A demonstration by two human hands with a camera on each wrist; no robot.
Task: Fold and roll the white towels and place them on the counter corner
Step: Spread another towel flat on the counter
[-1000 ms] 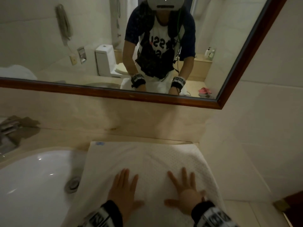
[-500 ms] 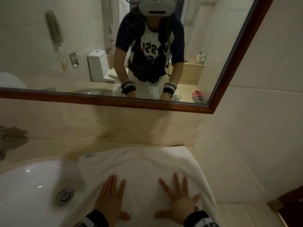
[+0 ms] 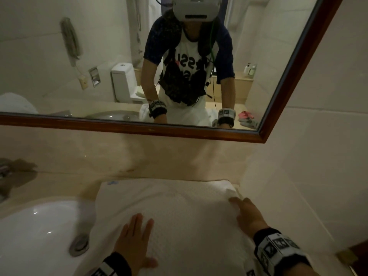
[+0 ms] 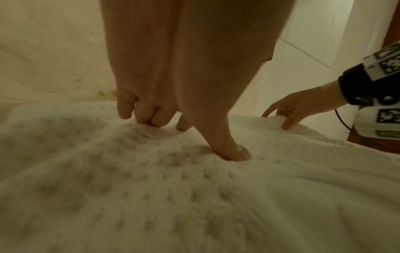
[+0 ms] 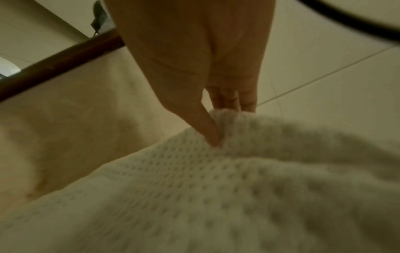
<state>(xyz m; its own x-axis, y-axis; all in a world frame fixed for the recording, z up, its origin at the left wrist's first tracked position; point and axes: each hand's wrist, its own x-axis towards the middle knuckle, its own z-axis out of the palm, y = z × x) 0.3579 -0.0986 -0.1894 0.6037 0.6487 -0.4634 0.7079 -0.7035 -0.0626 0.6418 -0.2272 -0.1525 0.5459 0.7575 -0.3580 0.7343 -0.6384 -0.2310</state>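
**Towel half over the basin as one corner gets lifted**

The counter [image 3: 59,186] carries the towel [image 3: 179,212] at its right end, far edge close to the back wall, right edge against the side wall. The towel's left part overhangs the sink [image 3: 39,226], and its near part seems to drape off the front edge, though that is cut off in the head view. That is probably the main risk: if the fold drags the cloth leftward or toward the person, its weight could slide it into the basin or off the front

The left hand [image 3: 133,244] lies flat on the towel, fingers straight and fairly close together, pinning it. Should it lift too soon, nothing would hold the cloth

The right hand [image 3: 249,214] pinches the towel's far right corner between thumb and fingers. It is a small hold on thick weave, so it may slip and leave a skewed fold
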